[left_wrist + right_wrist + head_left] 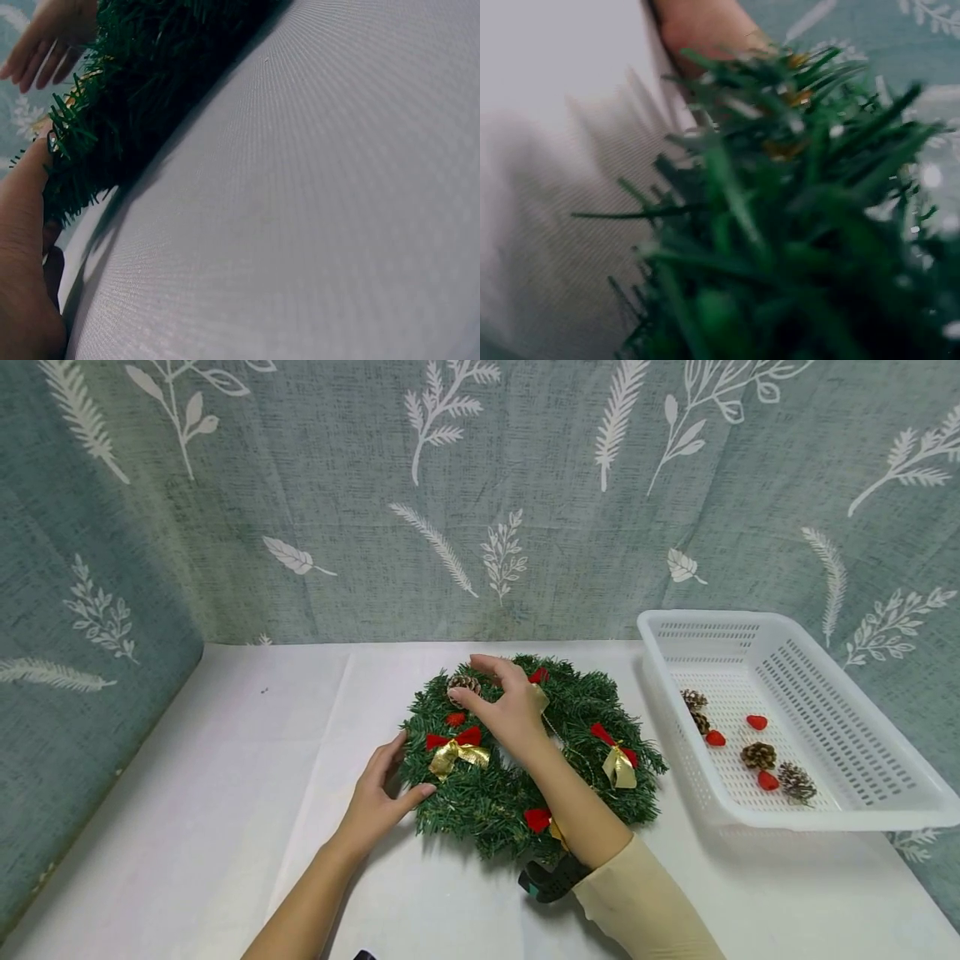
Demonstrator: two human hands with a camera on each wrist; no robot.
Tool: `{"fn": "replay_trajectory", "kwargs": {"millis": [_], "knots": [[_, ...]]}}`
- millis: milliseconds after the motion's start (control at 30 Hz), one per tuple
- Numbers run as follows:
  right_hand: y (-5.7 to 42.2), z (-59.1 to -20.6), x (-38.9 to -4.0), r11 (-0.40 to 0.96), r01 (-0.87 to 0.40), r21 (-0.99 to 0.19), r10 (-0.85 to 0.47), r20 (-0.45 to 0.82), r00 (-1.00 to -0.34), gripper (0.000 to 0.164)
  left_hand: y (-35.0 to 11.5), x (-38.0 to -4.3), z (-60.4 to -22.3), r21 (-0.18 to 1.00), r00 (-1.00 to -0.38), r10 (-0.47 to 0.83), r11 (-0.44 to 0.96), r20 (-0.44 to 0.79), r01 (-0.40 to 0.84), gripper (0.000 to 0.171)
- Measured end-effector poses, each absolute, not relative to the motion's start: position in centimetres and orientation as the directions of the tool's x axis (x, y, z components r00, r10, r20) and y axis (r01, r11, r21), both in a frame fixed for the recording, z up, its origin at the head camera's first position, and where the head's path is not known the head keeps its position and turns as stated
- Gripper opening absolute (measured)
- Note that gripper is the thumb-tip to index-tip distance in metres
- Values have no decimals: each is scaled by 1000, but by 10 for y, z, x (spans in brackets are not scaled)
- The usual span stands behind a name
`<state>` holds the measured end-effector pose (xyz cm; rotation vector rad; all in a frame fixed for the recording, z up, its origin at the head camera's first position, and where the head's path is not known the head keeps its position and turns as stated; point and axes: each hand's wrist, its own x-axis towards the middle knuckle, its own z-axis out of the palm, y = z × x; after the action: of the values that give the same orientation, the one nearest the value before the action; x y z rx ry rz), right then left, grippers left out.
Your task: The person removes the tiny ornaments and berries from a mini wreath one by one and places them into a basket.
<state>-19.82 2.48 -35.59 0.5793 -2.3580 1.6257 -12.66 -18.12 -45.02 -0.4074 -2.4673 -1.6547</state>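
Note:
A green artificial wreath (480,806) lies flat, decorated with red and gold bows (457,750), a small red ornament (455,719) and a white-tipped pinecone (464,687). My left hand (378,802) holds the wreath's left edge, thumb over the greenery and fingers along the outer side. Reaching across the wreath, my right hand (513,706) hovers by the pinecone with thumb and fingers spread apart. In the left wrist view, the right hand (56,41) has its fingers extended over the greenery. Wreath sprigs (780,247) fill much of the right wrist view.
On the right stands a white plastic basket (870,820) holding several pinecones (759,756) and red heart-shaped pieces (757,722). White cloth (247,760) covers the table. A green leaf-patterned curtain (337,585) hangs behind and at the sides.

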Motion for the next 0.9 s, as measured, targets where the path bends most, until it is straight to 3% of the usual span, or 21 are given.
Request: {"fn": "replay_trajectory", "kwargs": {"millis": [300, 900], "knots": [[23, -371, -209, 430, -431, -793, -198, 384, -902, 56, -180, -127, -449, 879, -951, 150, 365, 269, 306, 80], [18, -395, -231, 541, -293, -788, -237, 192, -952, 64, -181, -126, -448, 887, -955, 144, 354, 261, 296, 80]]}}
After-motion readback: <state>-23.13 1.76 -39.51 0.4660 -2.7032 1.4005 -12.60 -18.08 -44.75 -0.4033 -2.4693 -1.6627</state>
